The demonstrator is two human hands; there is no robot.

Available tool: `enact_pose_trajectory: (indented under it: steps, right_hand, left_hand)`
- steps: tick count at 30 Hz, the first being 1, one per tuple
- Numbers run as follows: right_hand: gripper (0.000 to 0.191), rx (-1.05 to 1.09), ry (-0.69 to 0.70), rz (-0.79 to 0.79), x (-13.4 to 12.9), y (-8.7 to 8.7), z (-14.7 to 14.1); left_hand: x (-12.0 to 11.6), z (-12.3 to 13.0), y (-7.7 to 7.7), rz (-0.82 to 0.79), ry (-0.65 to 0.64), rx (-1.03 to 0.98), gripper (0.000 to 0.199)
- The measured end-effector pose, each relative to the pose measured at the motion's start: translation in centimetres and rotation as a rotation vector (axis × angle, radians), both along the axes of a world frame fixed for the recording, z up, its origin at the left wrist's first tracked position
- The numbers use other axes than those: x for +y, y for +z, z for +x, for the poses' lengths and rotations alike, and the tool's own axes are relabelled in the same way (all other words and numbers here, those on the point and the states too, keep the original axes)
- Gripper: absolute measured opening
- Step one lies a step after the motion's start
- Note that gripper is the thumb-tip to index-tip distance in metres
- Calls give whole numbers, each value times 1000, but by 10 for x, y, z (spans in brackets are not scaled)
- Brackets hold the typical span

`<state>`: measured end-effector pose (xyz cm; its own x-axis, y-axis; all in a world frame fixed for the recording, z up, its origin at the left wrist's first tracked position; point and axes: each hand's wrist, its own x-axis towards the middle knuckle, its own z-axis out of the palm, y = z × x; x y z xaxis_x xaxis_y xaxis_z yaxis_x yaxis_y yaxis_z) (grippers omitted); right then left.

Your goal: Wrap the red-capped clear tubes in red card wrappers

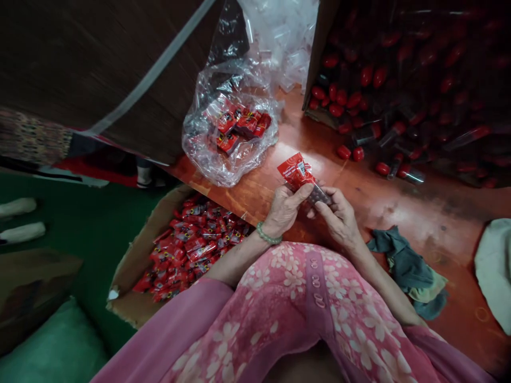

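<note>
Between my two hands is a small red packet (296, 169) with a clear lower part that shows dark contents. My left hand (285, 208), with a green bead bracelet at the wrist, pinches its left side. The fingers of my right hand (338, 215) are closed on the clear lower end. Just beyond, to the left, an open clear plastic bag (235, 170) holds several similar red packets (247, 121). Many more red packets (195, 239) fill a cardboard box (133, 260) below the table's left edge.
Tubes with red caps (341, 97) spill from a dark box at the right onto the wooden table (359, 186). Dark cloths (403, 258) and a pale round item (497, 266) lie right. A large brown box (99, 69) stands at the upper left.
</note>
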<state>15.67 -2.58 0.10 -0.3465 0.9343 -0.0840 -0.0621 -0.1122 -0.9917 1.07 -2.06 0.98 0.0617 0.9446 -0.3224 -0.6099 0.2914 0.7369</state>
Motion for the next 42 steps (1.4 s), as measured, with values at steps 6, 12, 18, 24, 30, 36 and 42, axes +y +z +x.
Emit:
enact_pose_trajectory:
  steps: [6,12,18,24,30,36,42]
  right_hand:
    - [28,-56,-22,120,-2,3,-9]
    - [24,-384,-52,550,-6,0,-16]
    - [24,-163,-2,248,-9,1,-25]
    - [25,-101,-23,146,-4,10,-30]
    - [26,-218,-21,245,-1,10,-32]
    - [38,4,49,13,1,7,-31]
    - [36,-45,17,69,2,-1,-33]
  left_hand:
    - [-1,-11,6,121,87,-51,49]
    - [-5,-19,1,136,78,-40,39]
    - [-2,-21,5,105,-34,25,38]
    - [4,-28,4,122,62,-48,47]
    - [5,-26,5,68,77,-51,42]
    - [2,-29,3,71,70,26,38]
    - [4,-31,-1,97,151,57,42]
